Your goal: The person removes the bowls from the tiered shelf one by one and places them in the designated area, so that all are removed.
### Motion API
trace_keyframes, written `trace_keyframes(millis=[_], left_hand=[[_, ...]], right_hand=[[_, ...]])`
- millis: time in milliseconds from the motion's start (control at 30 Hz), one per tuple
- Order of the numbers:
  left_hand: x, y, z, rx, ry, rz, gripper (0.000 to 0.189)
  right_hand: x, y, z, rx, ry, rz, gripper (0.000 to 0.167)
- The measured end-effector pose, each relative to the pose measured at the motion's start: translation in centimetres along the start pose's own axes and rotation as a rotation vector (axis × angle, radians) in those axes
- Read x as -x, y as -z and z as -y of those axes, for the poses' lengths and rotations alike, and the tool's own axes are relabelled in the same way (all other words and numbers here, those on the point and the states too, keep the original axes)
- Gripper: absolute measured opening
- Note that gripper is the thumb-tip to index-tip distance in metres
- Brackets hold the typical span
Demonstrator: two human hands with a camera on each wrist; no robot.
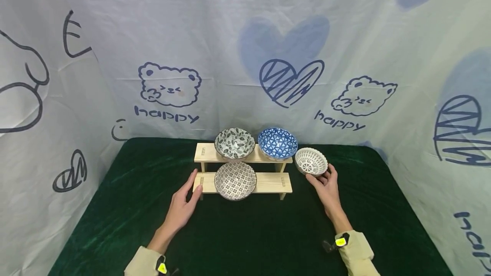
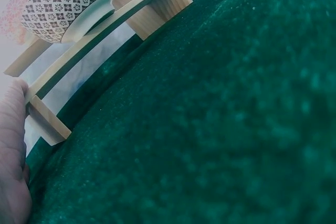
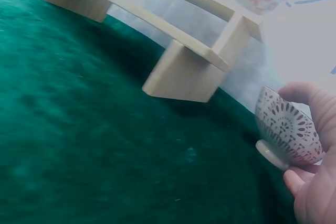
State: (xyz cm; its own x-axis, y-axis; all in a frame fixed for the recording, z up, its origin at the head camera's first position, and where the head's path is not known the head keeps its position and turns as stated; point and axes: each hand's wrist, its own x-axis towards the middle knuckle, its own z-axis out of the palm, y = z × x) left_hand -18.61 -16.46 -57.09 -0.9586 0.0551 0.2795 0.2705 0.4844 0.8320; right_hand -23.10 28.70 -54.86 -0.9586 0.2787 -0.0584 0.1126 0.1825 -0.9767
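My right hand (image 1: 326,188) pinches a small white bowl with a dark petal pattern (image 1: 311,161) at the right of the wooden stand. In the right wrist view, the fingers and thumb lie on opposite sides of this bowl (image 3: 286,127), and its foot ring shows. My left hand (image 1: 182,208), fingers fairly straight, touches the left end of the two-step wooden stand (image 1: 268,182). A brown-and-white patterned bowl (image 1: 235,181) sits on the lower step. Up on the higher step are a bowl with dark leaves (image 1: 235,143) and a blue-and-white bowl (image 1: 278,143), side by side.
Dark green velvet cloth (image 1: 253,237) covers the table under the stand. A pale curtain with blue hearts and bear drawings (image 1: 230,54) hangs behind and along the sides, close behind the upper step.
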Motion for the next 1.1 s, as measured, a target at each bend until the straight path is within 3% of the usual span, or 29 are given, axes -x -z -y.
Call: trace_keyframes(millis=[333,533,767,933,1100], left_hand=[[-0.2,-0.2,0.1,0.01,-0.004,0.006,0.061],[-0.2,-0.3,0.0,0.005,-0.009,-0.006,0.061],[-0.1,0.2,0.1,0.008,-0.006,0.008,0.062],[-0.1,0.2,0.2,0.012,-0.001,0.016,0.062],[-0.1,0.1,0.2,0.017,0.001,0.017,0.062]], right_hand=[[3.1,1.0,0.5,0.034,0.013,0.013,0.092],[4.9,1.6,1.5,0.012,0.07,0.036,0.082],[6.1,1.0,2.7,0.025,0.185,0.168,0.071],[6.6,-0.1,3.3,0.05,0.278,0.298,0.07],[6.9,-1.2,3.8,0.054,0.338,0.372,0.07]])
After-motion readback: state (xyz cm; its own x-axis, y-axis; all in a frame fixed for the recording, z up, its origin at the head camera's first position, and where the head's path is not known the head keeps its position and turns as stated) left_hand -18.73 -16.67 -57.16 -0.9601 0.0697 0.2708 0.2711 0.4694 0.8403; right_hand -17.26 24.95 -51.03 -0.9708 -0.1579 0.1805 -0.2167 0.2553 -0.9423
